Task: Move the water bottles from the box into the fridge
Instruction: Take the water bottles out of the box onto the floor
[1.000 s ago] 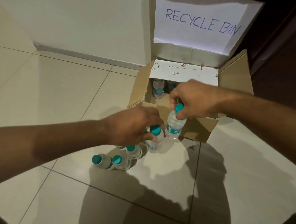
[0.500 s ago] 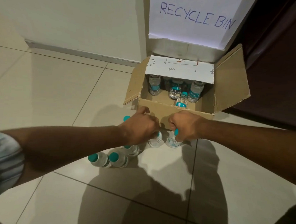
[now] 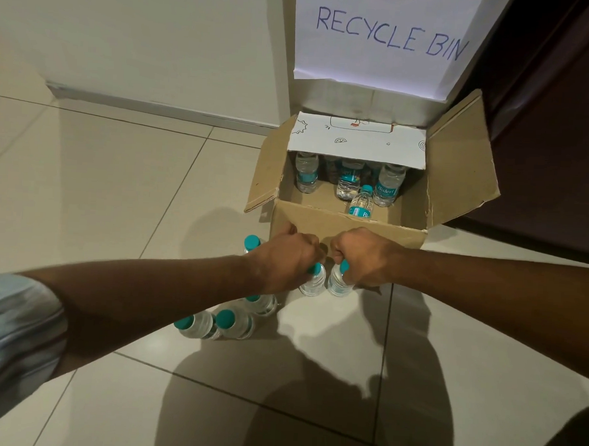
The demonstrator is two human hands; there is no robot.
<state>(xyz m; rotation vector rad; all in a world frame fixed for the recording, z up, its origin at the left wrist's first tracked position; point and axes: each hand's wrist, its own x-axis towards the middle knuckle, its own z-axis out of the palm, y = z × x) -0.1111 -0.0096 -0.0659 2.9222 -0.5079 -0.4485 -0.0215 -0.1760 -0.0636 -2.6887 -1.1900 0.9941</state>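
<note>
Floor point(image 3: 100, 185): pale glossy tiles with thin dark grout lines. It fills most of the frame, with open room at the left and along the bottom, where shadows of the arms fall.
Wall point(image 3: 143, 27): off-white, upper left, meeting the floor at a light skirting strip.
Dark panel point(image 3: 557, 134): a dark brown surface along the right edge; what it is cannot be told.
Recycle bin point(image 3: 388, 40): top centre, fronted by white paper hand-lettered "RECYCLE BIN".
Box point(image 3: 320, 220): brown cardboard, open, right of centre, its back against the recycle bin. The side flaps splay outward, and the far flap shows a white printed face.
Left hand point(image 3: 284, 263): comes in from the lower left with a striped sleeve point(image 3: 10, 337) at the frame edge. Its fingers are curled round the neck of the left-hand bottle point(image 3: 313, 283).
Right hand point(image 3: 366, 257): comes in from the right, fingers clenched round the top of the right-hand bottle point(image 3: 338, 281).
Held pair: clear plastic with teal caps, side by side on the floor just below the box's front wall.
Bottles in the box point(image 3: 349, 181): four in view, small and clear with teal labels, upright along the far side.
Floor bottles point(image 3: 235, 322): a teal-capped cluster just below and left of the box's near left corner, partly hidden under the left forearm.
</note>
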